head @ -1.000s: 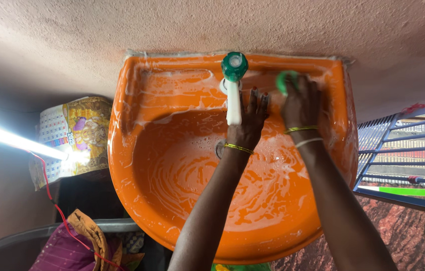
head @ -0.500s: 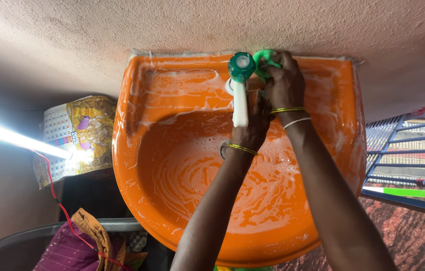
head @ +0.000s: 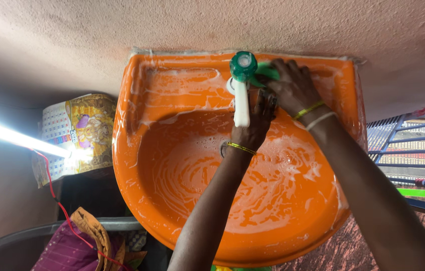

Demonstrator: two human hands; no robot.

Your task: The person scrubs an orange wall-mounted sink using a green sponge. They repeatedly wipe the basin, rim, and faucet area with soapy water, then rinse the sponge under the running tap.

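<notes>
Since 0.5 s ago, the right hand [head: 292, 85] has been lowered from the wall edge onto the back ledge, and the green scrub pad [head: 265, 72] now lies flatter, at 3 o'clock of the tap's green knob [head: 243, 65]. At the far left, a lit tube lamp [head: 17, 140] and a calendar [head: 74, 133] are seen against the wall, well apart from the work. The orange basin [head: 172, 165] is coated with white suds across bowl and ledge. The left hand [head: 252, 128] is rested at the base of the white spout [head: 241, 103], fingers curled loosely; whether anything is gripped cannot be told. The pad is pressed under the closed fingers of the right hand, touching the ledge just beside the tap. For good scrubbing here, the pad is best kept flat, worked in short strokes around the tap base, where grime probably collects, while the spout is steadied.
</notes>
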